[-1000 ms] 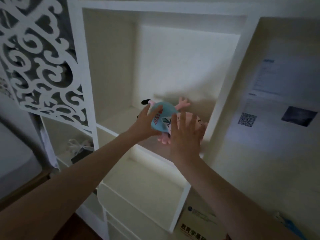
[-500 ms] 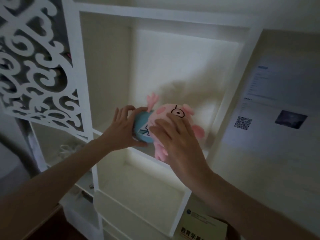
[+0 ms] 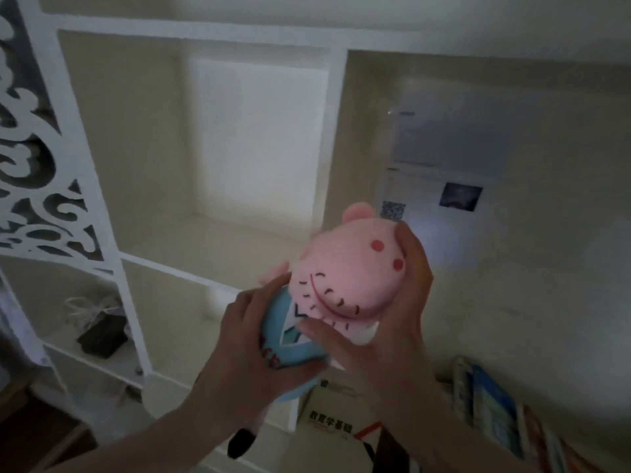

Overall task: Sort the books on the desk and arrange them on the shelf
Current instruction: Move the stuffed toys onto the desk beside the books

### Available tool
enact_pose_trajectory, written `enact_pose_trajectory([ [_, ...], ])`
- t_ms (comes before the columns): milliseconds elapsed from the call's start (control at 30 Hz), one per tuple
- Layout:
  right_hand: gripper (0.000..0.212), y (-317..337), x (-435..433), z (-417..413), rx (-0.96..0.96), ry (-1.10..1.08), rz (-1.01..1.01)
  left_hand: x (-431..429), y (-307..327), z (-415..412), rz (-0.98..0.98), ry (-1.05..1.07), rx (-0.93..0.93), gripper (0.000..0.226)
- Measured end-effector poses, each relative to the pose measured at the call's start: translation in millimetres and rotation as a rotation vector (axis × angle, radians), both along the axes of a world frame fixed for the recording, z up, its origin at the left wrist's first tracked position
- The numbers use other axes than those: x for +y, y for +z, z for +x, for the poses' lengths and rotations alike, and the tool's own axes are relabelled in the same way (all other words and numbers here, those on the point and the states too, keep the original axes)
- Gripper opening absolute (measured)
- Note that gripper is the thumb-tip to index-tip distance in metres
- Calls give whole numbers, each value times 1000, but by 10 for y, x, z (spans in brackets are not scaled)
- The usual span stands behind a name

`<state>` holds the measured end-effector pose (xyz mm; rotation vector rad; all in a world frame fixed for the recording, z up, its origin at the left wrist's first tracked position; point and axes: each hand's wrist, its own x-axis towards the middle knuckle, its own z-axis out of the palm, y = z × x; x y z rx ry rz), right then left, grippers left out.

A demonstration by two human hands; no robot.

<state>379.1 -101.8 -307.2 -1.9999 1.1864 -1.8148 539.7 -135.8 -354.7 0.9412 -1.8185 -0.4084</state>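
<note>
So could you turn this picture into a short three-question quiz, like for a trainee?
1. True or false: the pink plush toy rests on the shelf.
2. Which hand cups the toy's head: A) left hand B) right hand?
3. Fill in: the book with the printed title shows ____ the hands.

Key: 1 false, both hands hold it in front of the shelf; 2 B; 3 below.
</note>
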Motion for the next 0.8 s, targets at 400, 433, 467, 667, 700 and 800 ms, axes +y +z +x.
enact_pose_trajectory([
  [400,99,-325,934,-2483,33,-521,6,430,-326,-2710,176,-481,-103,102],
  [433,100,-389,1050,-2684,35,-565,27,491,-409,-2913,212,-537,-140,106],
  [467,101,-455,1173,-2888,41,-598,52,567,-492,-3118,255,-588,-177,110],
  [667,110,-840,2023,-4069,41,-709,224,1198,-870,-4353,426,-849,-300,106],
  [700,110,-905,2147,-4252,9,-731,233,1290,-940,-4550,446,-884,-323,103],
  [800,111,-1042,2498,-4825,-57,-802,236,1546,-1049,-5150,443,-972,-380,102],
])
